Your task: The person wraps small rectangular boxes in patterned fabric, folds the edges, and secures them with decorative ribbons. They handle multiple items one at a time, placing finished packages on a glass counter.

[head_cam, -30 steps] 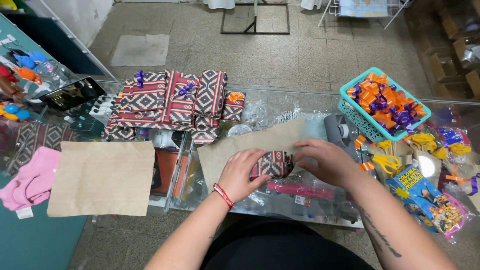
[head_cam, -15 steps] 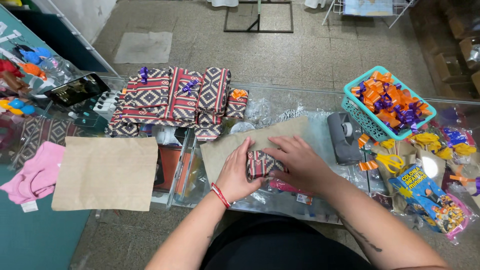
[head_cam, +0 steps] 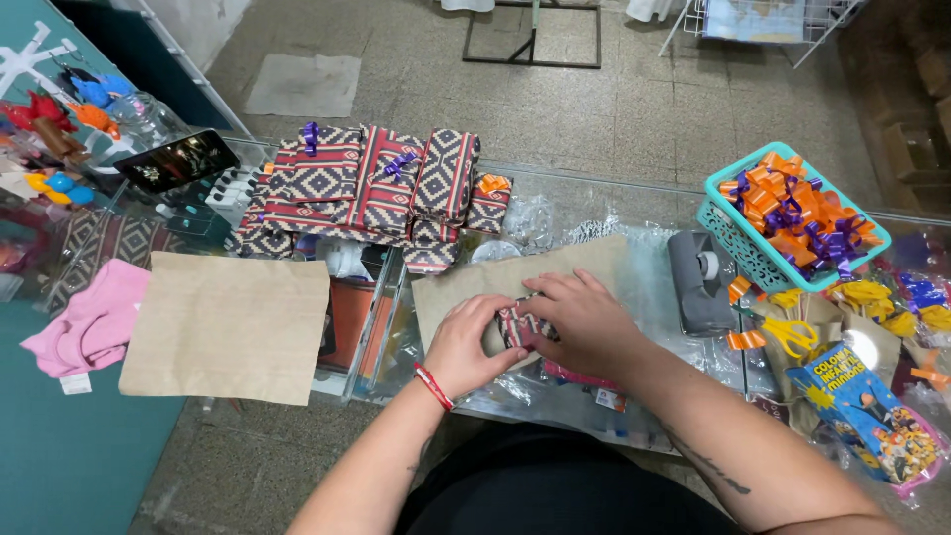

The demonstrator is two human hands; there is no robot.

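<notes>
Both hands work together at centre of the glass counter top [head_cam: 634, 213]. Left hand [head_cam: 474, 342] and right hand [head_cam: 584, 322] are closed from opposite sides on 1 small parcel in red, black and white patterned wrapping paper [head_cam: 517, 325]; only a narrow strip of parcel shows between them, fingers of both touching it. Left wrist carries a red bracelet [head_cam: 433, 385].

Parcel sits on a tan brown paper sheet [head_cam: 495, 277] lying flat on the glass. A 2nd brown paper sheet [head_cam: 226, 325] lies well to the left, beside a pink folded garment [head_cam: 87, 319].

Behind the hands, approx. centre-left: a row of wrapped parcels in the same patterned paper [head_cam: 376, 183], some w/ purple or orange ribbon bows on top.

Right side: a grey tape dispenser [head_cam: 698, 280] just beside the sheet; a teal plastic basket [head_cam: 768, 258] filled w/ orange and purple ribbon bows; yellow-handled scissors [head_cam: 792, 335] near it; a blue printed carton [head_cam: 862, 411] at the near right edge.

Far left: a black phone [head_cam: 181, 159], tilted, screen up.
</notes>
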